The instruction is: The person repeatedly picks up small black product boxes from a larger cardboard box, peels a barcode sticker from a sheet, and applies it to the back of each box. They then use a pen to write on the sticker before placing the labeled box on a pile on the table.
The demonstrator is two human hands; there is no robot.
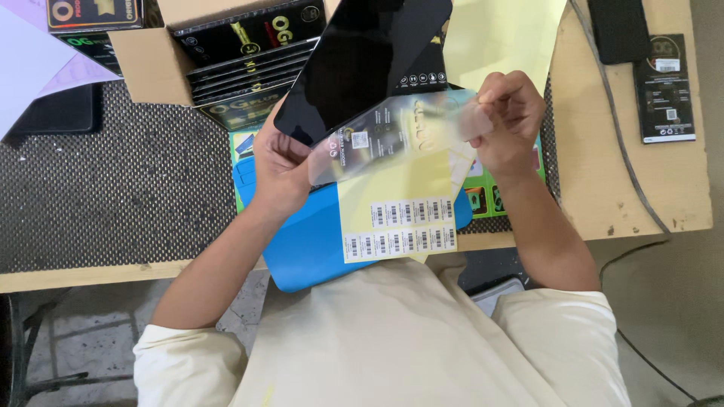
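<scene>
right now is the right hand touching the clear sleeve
Touching: the head view shows the right hand pinching the end of the clear sleeve between its fingertips.

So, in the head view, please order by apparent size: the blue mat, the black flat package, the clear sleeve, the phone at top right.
1. blue mat
2. black flat package, though it is held nearer the camera, so unsure
3. clear sleeve
4. phone

Left hand (280, 162) grips a black glossy flat package (362, 60); right hand (507, 113) pinches a clear plastic film sheet (396, 132) above the wooden table's (626, 188) front edge.
</scene>
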